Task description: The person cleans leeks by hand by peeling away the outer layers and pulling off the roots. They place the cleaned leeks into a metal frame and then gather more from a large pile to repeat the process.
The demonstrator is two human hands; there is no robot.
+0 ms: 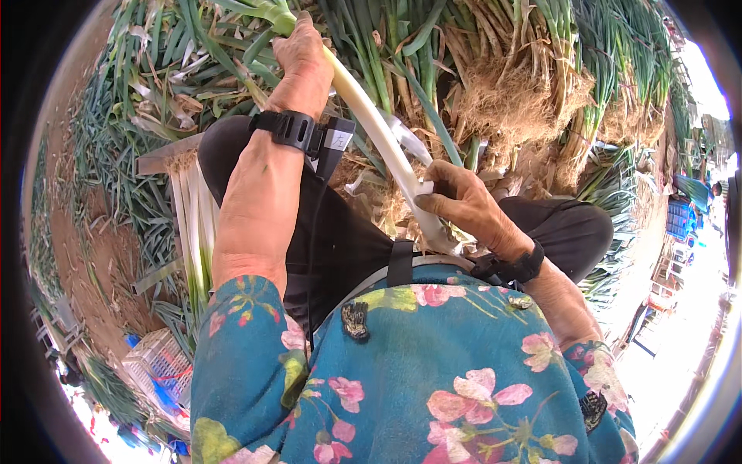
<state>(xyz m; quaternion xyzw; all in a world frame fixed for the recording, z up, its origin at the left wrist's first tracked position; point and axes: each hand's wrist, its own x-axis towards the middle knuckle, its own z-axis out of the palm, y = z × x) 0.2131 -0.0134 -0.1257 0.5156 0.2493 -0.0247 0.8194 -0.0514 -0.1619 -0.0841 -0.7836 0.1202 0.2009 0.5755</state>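
Note:
A long leek (376, 124) with a white shaft slants across my lap, its green top at the upper left and its root end near my waist. My left hand (303, 56) is wrapped round the upper shaft, just below the leaves. Lower down, the thumb and fingers of my right hand (468, 203) pinch a whitish bit of peel at the shaft's side. Loose strips of pale skin (406, 138) lie just behind the shaft. The root end is partly hidden close to my shirt.
Unpeeled leeks with dry brown roots (518, 100) are heaped in front of me. Cleaned white leeks (193, 216) rest in a metal frame (166, 155) at my left. A white plastic basket (158, 363) stands lower left; a blue crate (680, 220) is far right.

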